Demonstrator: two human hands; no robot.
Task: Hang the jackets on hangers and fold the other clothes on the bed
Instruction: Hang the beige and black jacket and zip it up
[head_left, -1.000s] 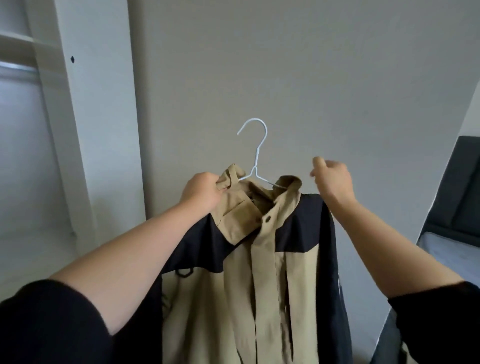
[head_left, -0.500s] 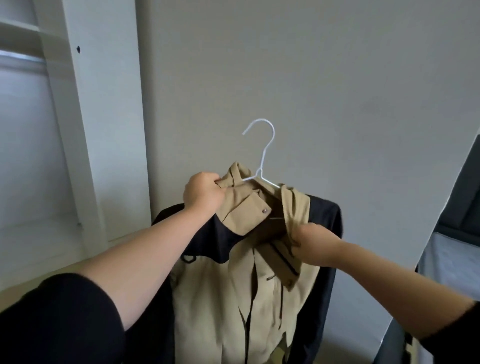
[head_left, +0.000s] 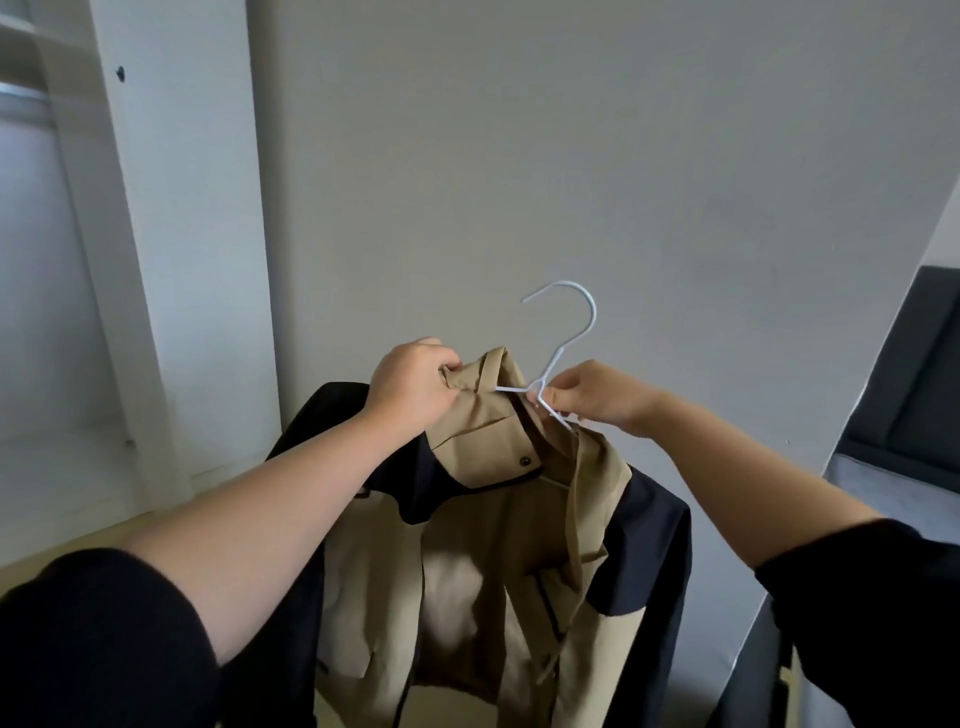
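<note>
A tan jacket (head_left: 493, 561) with dark navy shoulders and sleeves hangs in front of me on a white wire hanger (head_left: 576, 332), whose hook sticks up above the collar. My left hand (head_left: 415, 384) grips the left side of the tan collar. My right hand (head_left: 592, 397) pinches the hanger's wire neck just below the hook, at the collar's right side. The jacket front falls open, showing the pale lining.
A plain grey wall (head_left: 571, 156) fills the view ahead. A white closet frame (head_left: 171, 260) with a metal rail (head_left: 23, 96) stands at the left. At the right edge lie a dark headboard (head_left: 914, 374) and a grey bed (head_left: 893, 488).
My right hand left the jacket's front flap and rose to take the hanger's neck. The jacket front has fallen open. My left hand kept its hold on the collar.
</note>
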